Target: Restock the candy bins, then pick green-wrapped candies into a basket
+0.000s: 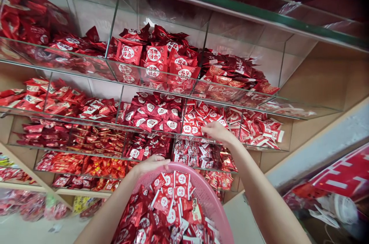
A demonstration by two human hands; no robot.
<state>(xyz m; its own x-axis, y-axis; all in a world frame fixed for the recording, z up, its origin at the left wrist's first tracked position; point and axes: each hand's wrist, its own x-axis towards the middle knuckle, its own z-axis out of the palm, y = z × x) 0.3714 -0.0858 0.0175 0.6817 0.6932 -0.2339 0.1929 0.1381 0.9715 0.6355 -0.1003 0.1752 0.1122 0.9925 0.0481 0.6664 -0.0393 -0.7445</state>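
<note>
Red-and-white packets (182,192) fill the pink basket (221,215) right below me, with one cream-fronted packet (196,213) lying among them. Far to my left, clear bags (33,205) of goods sit low down, under a wooden shelf edge (29,187). Above them, tiers of glass compartments hold heaps of red packets (25,21), and lower down come orange-red ones (103,165). My left hand (152,163) is clamped on the basket's far rim, its fingers lying along the top. Behind it rise maroon packets with white labels (152,115), and over those, on a higher tier, larger red packets with white ovals (154,53). My right hand (217,132), well apart from the left, reaches into the next compartment, fingertips at the small labelled packets (191,128) there; I cannot tell whether they pinch one. Just beyond that hand lie more red-and-white packs (261,132), slumped against the clear front. Furthest right, past the wooden side, I see a red sheet with white marks (343,175) and a round white object (345,208) below it.
</note>
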